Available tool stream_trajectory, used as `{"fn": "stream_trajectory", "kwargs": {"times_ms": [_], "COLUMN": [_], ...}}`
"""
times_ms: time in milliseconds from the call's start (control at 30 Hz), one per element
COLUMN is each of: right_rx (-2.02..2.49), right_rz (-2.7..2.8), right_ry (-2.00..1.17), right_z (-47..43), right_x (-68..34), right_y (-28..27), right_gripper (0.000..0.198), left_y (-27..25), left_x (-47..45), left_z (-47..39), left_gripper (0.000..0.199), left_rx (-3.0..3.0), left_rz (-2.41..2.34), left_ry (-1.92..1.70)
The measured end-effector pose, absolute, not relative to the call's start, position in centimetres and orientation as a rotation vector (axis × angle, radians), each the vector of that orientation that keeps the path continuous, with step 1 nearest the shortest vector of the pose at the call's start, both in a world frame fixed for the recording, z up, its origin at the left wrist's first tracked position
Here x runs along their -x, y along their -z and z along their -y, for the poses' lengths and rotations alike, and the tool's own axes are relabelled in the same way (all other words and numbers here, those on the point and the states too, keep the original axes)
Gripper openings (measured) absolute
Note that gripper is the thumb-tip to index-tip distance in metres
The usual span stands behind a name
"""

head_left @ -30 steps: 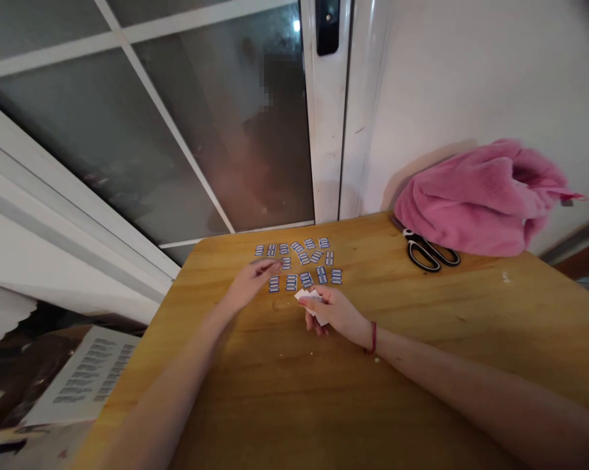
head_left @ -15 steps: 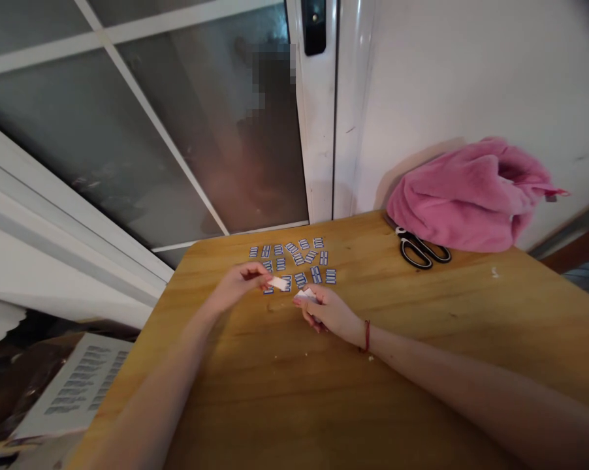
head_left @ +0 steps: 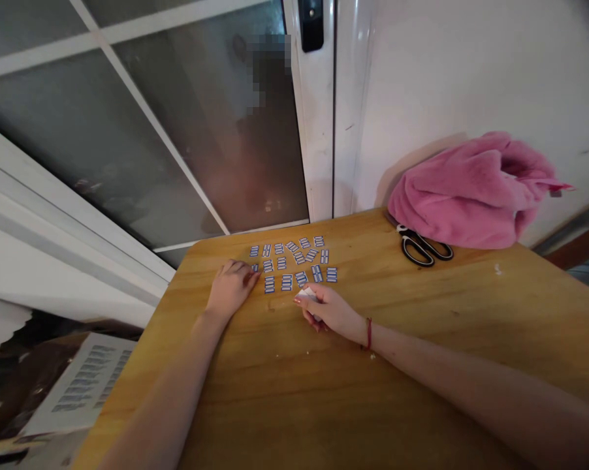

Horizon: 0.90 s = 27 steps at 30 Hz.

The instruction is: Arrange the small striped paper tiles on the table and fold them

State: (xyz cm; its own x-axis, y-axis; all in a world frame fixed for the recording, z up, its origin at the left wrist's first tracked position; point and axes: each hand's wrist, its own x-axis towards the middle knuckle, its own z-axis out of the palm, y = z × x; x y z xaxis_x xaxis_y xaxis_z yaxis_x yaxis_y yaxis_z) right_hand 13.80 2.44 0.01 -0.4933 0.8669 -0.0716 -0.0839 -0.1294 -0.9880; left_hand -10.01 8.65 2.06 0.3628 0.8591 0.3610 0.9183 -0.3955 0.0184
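Small paper cards [head_left: 286,282] with blue and white bar patterns lie in loose rows on the wooden table. At the left end of the middle row, my left hand [head_left: 232,286] rests on the table with its fingers bent together. Its fingertips touch the edge of a blue-and-white card [head_left: 254,268], which they partly cover. My right hand [head_left: 326,307], with a red cord on the wrist, is just in front of the nearest row. Between its thumb and fingers it grips a small stack of white paper cards [head_left: 308,296].
Black-handled scissors [head_left: 422,248] lie at the back right, partly under a pink plush cloth [head_left: 471,192]. A frosted glass door [head_left: 216,130] and a white wall [head_left: 461,72] border the table [head_left: 294,405]. A printed carton [head_left: 83,378] stands below on the left.
My left hand has moved left and down to the table, and the white card it held up no longer shows white side up. My right hand keeps its place with the stack.
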Motion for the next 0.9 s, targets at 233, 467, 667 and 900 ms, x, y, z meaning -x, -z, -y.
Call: {"fn": "stream_trajectory", "kwargs": {"times_ms": [233, 467, 667, 900], "right_rx": [0.900, 0.792, 0.794, 0.875], "right_rz": [1.313, 1.370, 1.356, 1.472], "right_ry": [-1.694, -1.772, -1.839, -1.708], "right_z": [-2.6, -2.8, -2.6, -2.4], "right_x": [-13.8, -13.6, -13.6, -13.8], "right_y": [0.2, 0.2, 0.0, 0.1], "right_gripper": [0.024, 0.022, 0.024, 0.032], "left_y": [-2.6, -4.8, -6.5, -5.6], "left_x": [10.0, 7.3, 3.8, 3.4], "left_z": [-7.7, -6.6, -4.7, -2.4], "left_gripper": [0.032, 0.030, 0.026, 0.015], "left_rx": [2.359, 2.630, 3.340, 3.189], "left_rz": [1.636, 1.702, 1.786, 2.121], "left_ry": [0.813, 1.064, 0.646, 1.026]}}
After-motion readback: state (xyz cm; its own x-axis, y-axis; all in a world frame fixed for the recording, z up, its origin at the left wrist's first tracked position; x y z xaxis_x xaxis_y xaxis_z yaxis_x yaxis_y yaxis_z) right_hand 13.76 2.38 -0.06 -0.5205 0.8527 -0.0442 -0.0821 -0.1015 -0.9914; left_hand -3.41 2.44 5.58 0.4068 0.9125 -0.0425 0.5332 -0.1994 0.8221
